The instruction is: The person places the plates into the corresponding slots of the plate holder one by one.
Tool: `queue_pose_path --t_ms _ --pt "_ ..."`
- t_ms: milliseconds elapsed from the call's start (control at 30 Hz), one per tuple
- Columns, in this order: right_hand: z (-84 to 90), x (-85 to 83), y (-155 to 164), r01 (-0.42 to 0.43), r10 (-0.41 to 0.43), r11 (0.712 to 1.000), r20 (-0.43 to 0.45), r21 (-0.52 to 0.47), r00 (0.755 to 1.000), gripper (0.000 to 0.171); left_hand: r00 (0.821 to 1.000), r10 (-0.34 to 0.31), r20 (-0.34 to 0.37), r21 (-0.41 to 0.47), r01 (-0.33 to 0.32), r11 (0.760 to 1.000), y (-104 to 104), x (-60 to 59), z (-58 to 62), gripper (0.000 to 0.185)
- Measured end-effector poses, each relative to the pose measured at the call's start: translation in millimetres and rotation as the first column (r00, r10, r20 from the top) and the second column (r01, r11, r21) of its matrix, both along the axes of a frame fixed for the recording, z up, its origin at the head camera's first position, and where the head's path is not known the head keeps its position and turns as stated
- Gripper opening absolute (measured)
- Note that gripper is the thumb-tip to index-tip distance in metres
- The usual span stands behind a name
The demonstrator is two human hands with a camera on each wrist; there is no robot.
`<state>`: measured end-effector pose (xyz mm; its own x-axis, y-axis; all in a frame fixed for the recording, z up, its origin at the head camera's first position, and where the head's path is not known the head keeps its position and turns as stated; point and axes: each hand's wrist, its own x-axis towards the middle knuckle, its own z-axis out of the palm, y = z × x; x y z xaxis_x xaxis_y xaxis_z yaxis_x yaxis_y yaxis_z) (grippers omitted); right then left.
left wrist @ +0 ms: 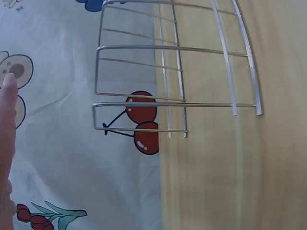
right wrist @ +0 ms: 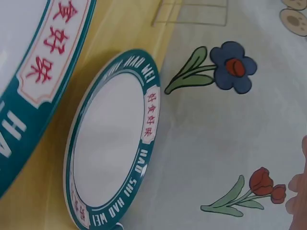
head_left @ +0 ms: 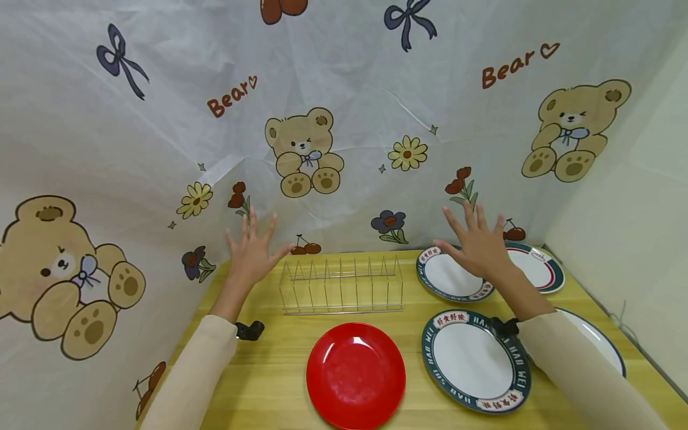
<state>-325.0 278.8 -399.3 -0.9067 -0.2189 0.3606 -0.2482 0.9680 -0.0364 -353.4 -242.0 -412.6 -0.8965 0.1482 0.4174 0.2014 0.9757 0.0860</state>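
Both hands are raised with fingers spread, holding nothing. The left hand [head_left: 250,254] hovers just left of the wire rack [head_left: 341,285], which stands at the back of the worktop [head_left: 269,370]. The right hand [head_left: 477,246] hovers above a green-rimmed plate [head_left: 448,278], with a red plate [head_left: 356,375] nearer the person.

Right hand [head_left: 478,248] covers part of the far green-rimmed plate [head_left: 448,276]. Right sleeve [head_left: 580,370] hides most of the plate at the table's right edge [head_left: 604,343]. Red plate [head_left: 355,375] is cut off at the bottom edge. In the left wrist view only one fingertip [left wrist: 8,96] shows, and the wire rack [left wrist: 177,72] runs off the top.
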Motion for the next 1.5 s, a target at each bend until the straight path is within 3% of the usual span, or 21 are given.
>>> queue_pose_path --t_ms 200,300,367,500,600,700,800,900,1000,1100,1233,1333,1400,1500 --pt "-4.1 34.2 6 -0.020 0.021 0.994 0.008 -0.104 1.000 0.085 0.997 -0.075 0.017 0.167 0.072 0.983 -2 17.6 -25.7 0.083" --pt "-2.8 53.4 14 -0.051 0.052 0.975 -0.002 -0.216 0.999 0.082 0.994 -0.099 0.045 0.308 0.080 0.948 -2 26.2 -38.1 0.076" --pt "-1.4 64.8 22 -0.077 0.076 0.946 -0.015 -0.315 0.997 0.078 0.992 -0.111 0.066 0.414 0.074 0.907 -2 31.6 -45.2 0.070" --pt "0.1 83.6 40 -0.075 0.090 0.873 0.007 -0.482 0.996 0.073 0.982 -0.141 0.128 0.615 0.033 0.788 -4 43.8 -62.2 0.065" --pt "-1.7 95.9 54 -0.042 0.073 0.840 0.036 -0.541 0.997 0.072 0.964 -0.214 0.157 0.753 0.023 0.658 -9 51.0 -76.4 0.064" --pt "-4.1 108.1 67 -0.002 0.041 0.829 0.058 -0.559 0.997 0.070 0.944 -0.296 0.142 0.843 0.041 0.536 -14 54.0 -89.4 0.060" --pt "-9.3 120.5 78 0.060 -0.005 0.820 0.097 -0.569 0.995 0.068 0.918 -0.379 0.118 0.882 0.078 0.464 -19 53.8 -101.4 0.053" --pt "-18.2 133.2 92 0.132 -0.069 0.803 0.129 -0.581 0.989 0.065 0.874 -0.476 0.102 0.910 0.111 0.400 -23 51.5 -112.3 0.046" --pt "-30.4 145.7 107 0.187 -0.131 0.766 0.136 -0.615 0.982 0.062 0.838 -0.535 0.104 0.913 0.132 0.385 -26 49.2 -122.0 0.040" --pt "-44.5 157.8 121 0.207 -0.185 0.729 0.103 -0.653 0.977 0.059 0.822 -0.557 0.118 0.904 0.144 0.403 -26 49.9 -129.6 0.033" --pt "-60.6 173.9 140 0.202 -0.225 0.665 0.065 -0.719 0.972 0.054 0.817 -0.566 0.109 0.904 0.155 0.398 -25 53.2 -137.9 0.022" --pt "-70.3 183.8 153 0.239 -0.263 0.588 0.096 -0.773 0.960 0.054 0.819 -0.565 0.100 0.907 0.158 0.390 -24 55.9 -141.6 0.018" --pt "-77.0 188.7 161 0.263 -0.276 0.530 0.129 -0.806 0.952 0.055 0.823 -0.559 0.105 0.908 0.150 0.392 -24 57.1 -143.6 0.019" --pt "-85.3 191.7 172 0.266 -0.278 0.465 0.146 -0.845 0.950 0.056 0.830 -0.545 0.122 0.907 0.130 0.401 -25 58.6 -145.7 0.022"
